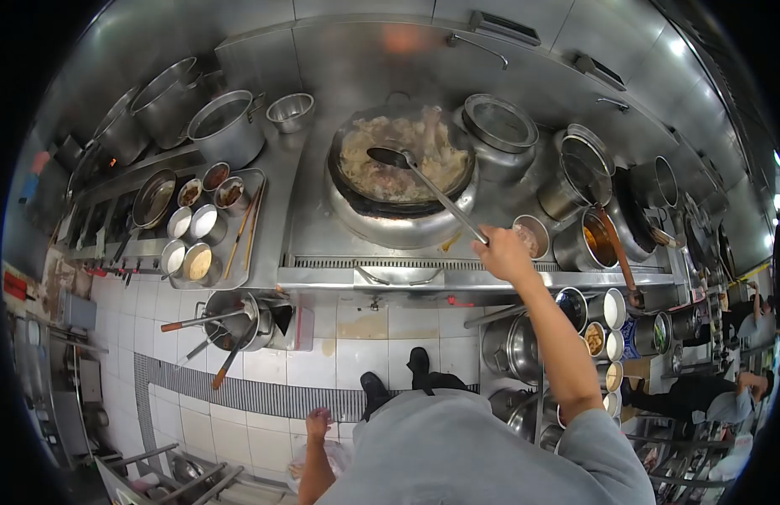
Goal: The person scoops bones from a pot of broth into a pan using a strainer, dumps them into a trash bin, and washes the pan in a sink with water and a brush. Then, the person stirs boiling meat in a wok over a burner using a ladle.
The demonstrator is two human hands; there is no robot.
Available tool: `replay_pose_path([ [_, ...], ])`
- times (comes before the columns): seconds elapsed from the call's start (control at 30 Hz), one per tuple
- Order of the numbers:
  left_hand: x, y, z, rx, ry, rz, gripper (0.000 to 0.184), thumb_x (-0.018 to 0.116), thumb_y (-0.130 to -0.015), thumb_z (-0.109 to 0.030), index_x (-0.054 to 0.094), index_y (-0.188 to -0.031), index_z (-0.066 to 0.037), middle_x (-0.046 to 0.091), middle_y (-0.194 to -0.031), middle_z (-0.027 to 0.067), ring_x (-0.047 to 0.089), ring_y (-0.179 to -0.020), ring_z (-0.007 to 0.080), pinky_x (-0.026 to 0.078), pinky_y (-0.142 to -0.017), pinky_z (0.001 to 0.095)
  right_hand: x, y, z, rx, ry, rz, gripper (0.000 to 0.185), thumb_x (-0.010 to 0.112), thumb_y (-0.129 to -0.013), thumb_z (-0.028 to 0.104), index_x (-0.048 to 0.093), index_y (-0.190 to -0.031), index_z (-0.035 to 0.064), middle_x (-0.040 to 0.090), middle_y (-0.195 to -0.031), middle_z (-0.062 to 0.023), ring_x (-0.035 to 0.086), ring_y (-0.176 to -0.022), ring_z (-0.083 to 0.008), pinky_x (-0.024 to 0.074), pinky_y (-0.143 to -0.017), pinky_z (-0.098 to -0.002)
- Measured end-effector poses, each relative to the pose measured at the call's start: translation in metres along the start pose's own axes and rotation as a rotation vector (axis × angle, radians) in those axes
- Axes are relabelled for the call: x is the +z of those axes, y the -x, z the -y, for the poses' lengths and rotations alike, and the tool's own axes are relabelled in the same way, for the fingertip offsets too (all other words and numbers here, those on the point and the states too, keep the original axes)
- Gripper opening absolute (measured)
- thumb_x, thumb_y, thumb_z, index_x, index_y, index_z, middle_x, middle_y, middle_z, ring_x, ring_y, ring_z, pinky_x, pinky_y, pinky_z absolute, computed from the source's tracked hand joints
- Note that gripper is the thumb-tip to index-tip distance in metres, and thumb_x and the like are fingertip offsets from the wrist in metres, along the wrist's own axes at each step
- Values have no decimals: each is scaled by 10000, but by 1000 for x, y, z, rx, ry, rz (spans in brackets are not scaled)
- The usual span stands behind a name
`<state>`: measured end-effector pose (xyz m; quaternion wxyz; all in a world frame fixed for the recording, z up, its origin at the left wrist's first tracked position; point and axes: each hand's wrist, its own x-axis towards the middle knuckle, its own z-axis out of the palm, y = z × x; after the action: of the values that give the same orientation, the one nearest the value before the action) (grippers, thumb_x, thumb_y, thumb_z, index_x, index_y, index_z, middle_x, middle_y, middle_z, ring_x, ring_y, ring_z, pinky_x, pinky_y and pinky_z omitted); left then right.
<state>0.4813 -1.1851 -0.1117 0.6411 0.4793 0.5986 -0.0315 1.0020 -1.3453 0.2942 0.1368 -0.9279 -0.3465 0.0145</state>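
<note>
My right hand is closed round the end of a long metal ladle. The ladle reaches up and left over the big wok on the stove, its dark bowl among pale chunks of food that look like meat. A larger piece like a bone or leg sticks up at the wok's back right. Just beside my right hand is a small metal pot with pinkish contents. My left hand hangs low by my side over the floor, holding nothing, its fingers loosely apart.
A tray with several seasoning cups and chopsticks lies left of the wok, near a large stockpot. On the right stand a pot of orange liquid and several containers. A bin with ladles stands below. Another person is far right.
</note>
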Motion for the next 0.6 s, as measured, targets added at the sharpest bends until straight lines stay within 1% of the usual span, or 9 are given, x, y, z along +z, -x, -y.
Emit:
replay_pose_path([
  [0.07,0,5,-12,43,17,-20,329,577,-854,-194,573,-1134,-21,644,-837,69,652,-659,168,453,-479,268,-18,2,-3,-56,-35,8,289,647,-824,238,650,-1034,40,637,-798,-275,631,-821,-433,500,-741,-486],
  [0.13,2,18,-21,54,169,-75,314,563,-847,-174,579,-1128,-34,637,-821,55,646,-658,157,450,-493,264,-36,17,-18,-211,63,-86,295,641,-830,259,649,-1027,41,647,-812,-256,636,-824,-419,504,-738,-486],
  [0.17,3,20,-15,50,171,-75,314,563,-847,-174,579,-1128,-34,637,-821,55,646,-658,157,450,-493,264,-51,26,-12,-213,65,-82,295,641,-830,259,649,-1027,41,647,-812,-256,636,-824,-419,504,-738,-486],
  [0.23,1,23,4,-21,165,-79,315,561,-845,-170,576,-1132,-40,637,-821,51,648,-659,157,443,-500,260,-78,40,1,-64,40,104,294,636,-831,253,637,-1028,34,644,-796,-241,635,-808,-419,502,-722,-495],
  [0.27,5,30,13,-54,183,-113,253,550,-855,-185,604,-1056,-43,631,-777,52,643,-625,168,439,-478,269,-72,40,1,-67,38,107,294,636,-831,253,637,-1028,34,644,-796,-241,635,-808,-419,502,-722,-495],
  [0.3,5,36,19,-55,183,-115,253,550,-855,-185,604,-1056,-43,631,-777,52,643,-625,168,439,-478,269,-62,39,0,-72,116,122,294,635,-828,247,629,-1028,32,643,-775,-234,638,-793,-415,503,-715,-495],
  [0.33,3,38,36,-76,144,-56,221,545,-865,-198,616,-1009,-46,625,-749,55,638,-603,175,435,-461,277,-52,38,-3,-74,196,137,293,635,-826,240,621,-1028,29,642,-754,-226,640,-778,-412,504,-709,-494],
  [0.47,2,47,58,-156,5,104,199,526,-885,-224,637,-887,-59,615,-689,63,627,-557,189,425,-421,286,-12,21,-15,-88,215,112,282,631,-824,238,606,-1010,28,647,-719,-208,647,-729,-400,514,-691,-484],
  [0.6,1,29,57,-242,81,162,173,542,-879,-199,626,-930,-57,614,-700,61,619,-562,184,425,-423,274,3,15,-11,-90,159,92,280,627,-829,238,605,-1013,28,646,-721,-213,648,-729,-396,514,-691,-482],
])
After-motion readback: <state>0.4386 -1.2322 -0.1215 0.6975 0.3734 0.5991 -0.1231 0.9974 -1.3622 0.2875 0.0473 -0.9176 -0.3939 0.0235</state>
